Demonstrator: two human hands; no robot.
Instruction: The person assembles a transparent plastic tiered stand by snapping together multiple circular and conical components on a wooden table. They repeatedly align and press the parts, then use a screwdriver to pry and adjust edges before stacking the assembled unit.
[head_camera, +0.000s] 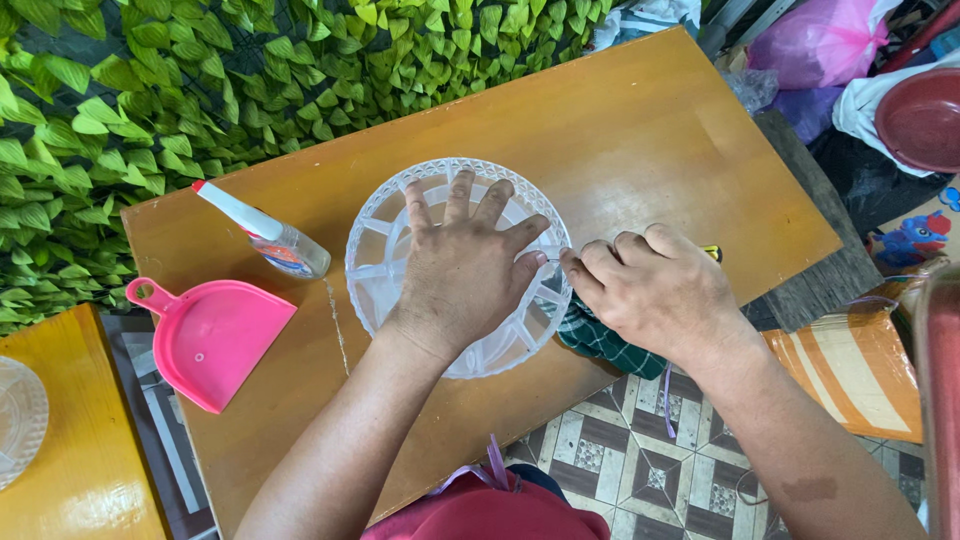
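Note:
A clear round plastic tray (385, 240) with divider ribs lies upside down on the wooden table (620, 130). My left hand (465, 270) lies flat on top of it with fingers spread, pressing it down. My right hand (655, 290) is at the tray's right rim, with finger and thumb pinched on something small and thin there; I cannot tell what it is. A green checked cloth (600, 340) lies under my right hand at the table's edge. A small yellow-and-black object (712, 252) peeks out behind my right hand.
A clear glue bottle with a red-tipped white nozzle (270, 235) lies left of the tray. A pink dustpan (210, 335) rests near the table's left front. A leafy green wall (150, 90) backs the table. Another wooden table with a glass dish (15, 420) stands at the left. Bags (820, 40) sit at the right.

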